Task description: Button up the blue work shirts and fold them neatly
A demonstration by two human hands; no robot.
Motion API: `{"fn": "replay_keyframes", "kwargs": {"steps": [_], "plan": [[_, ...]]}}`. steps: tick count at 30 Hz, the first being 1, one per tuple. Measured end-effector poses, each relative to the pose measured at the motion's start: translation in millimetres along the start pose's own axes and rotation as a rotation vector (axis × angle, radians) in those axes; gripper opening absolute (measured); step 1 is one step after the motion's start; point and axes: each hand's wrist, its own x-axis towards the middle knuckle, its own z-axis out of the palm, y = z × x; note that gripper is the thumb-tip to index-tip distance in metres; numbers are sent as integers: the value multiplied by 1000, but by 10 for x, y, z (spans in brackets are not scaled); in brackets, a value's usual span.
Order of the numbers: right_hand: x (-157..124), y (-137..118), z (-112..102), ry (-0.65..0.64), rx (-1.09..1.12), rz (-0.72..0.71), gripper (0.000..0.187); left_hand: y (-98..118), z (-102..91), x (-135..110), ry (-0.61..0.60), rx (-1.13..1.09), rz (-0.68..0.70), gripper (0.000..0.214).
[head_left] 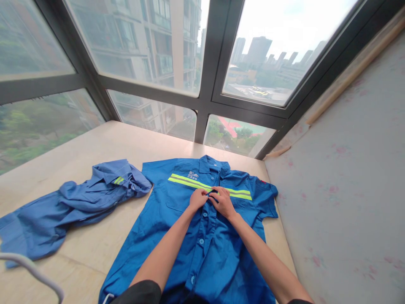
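Note:
A blue short-sleeved work shirt (pixel 177 219) lies spread face up, collar toward the window, with a yellow-green reflective stripe (pixel 180 180) across the chest. At its front placket, just below the stripe, my left hand (pixel 198 199) pinches the cloth edge from the left. My right hand (pixel 222 202) grips the placket from the other side, thumb and fingers close to the left fingertips. The bit of cloth between the fingers is raised slightly; whether a button is there is hidden. Pale buttons (pixel 201 241) run down the placket below the hands, and one shows above near the collar.
A second, crumpled blue garment (pixel 85 202) with a small reflective stripe lies at left on the pale sill surface (pixel 85 249). A grey curved tube (pixel 34 270) enters at lower left. Dark-framed windows (pixel 209 55) stand behind; a flower-patterned wall (pixel 341 202) borders the right.

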Motion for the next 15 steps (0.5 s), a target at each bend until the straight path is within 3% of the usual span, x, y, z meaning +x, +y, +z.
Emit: {"fn": "replay_keyframes", "kwargs": {"steps": [9, 15], "plan": [[65, -154, -2, -50, -105, -50, 16, -25, 3, 35, -71, -161, -82, 4], [112, -176, 40, -24, -134, -108, 22, -35, -19, 40, -86, -224, -92, 24]]}}
